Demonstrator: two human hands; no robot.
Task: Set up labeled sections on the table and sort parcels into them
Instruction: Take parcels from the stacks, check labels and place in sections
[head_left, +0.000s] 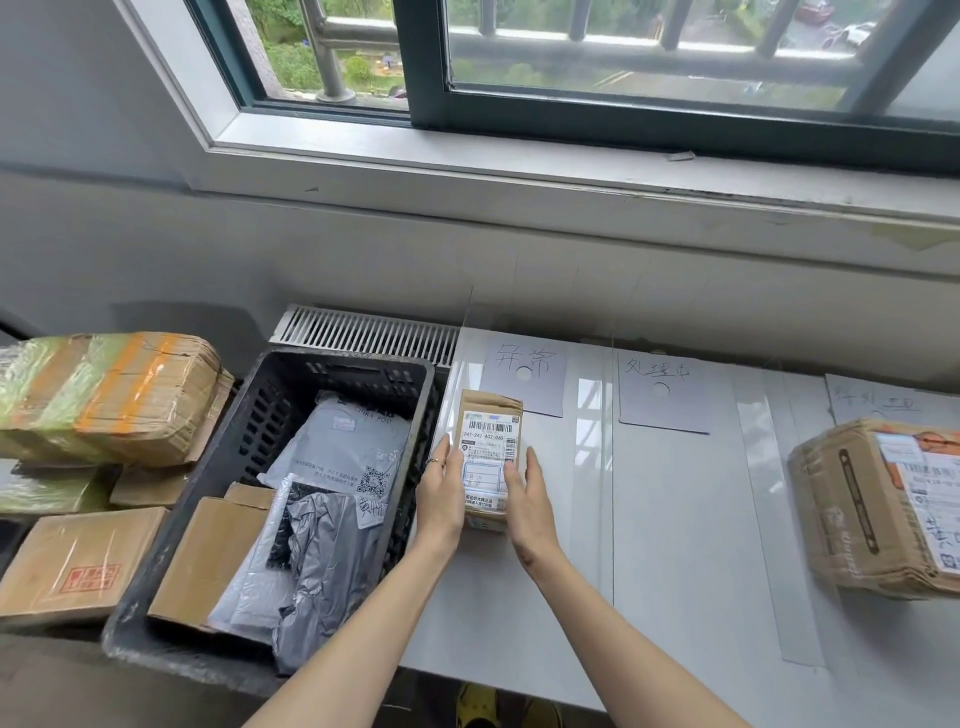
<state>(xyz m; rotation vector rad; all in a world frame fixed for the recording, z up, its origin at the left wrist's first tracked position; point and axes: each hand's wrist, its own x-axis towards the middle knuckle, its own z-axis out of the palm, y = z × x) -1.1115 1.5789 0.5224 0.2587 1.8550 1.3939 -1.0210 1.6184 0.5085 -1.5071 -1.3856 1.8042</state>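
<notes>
A small brown cardboard parcel (488, 447) with a white barcode label lies at the left end of the white table (675, 519), just below a handwritten paper label (524, 379). My left hand (441, 493) holds its left side and my right hand (530, 499) holds its right side, thumbs lying on the label. Two more paper labels, one in the middle (662, 395) and one at the right (883, 400), mark other sections. Strips of clear tape (774, 519) divide the table top. A large taped cardboard box (883, 509) sits in the right section.
A black plastic crate (410, 415) left of the table holds grey mailer bags (337, 452) and a brown box (208, 556). Taped cartons (109, 395) are stacked further left. A radiator grille (363, 332) and a window sill lie behind.
</notes>
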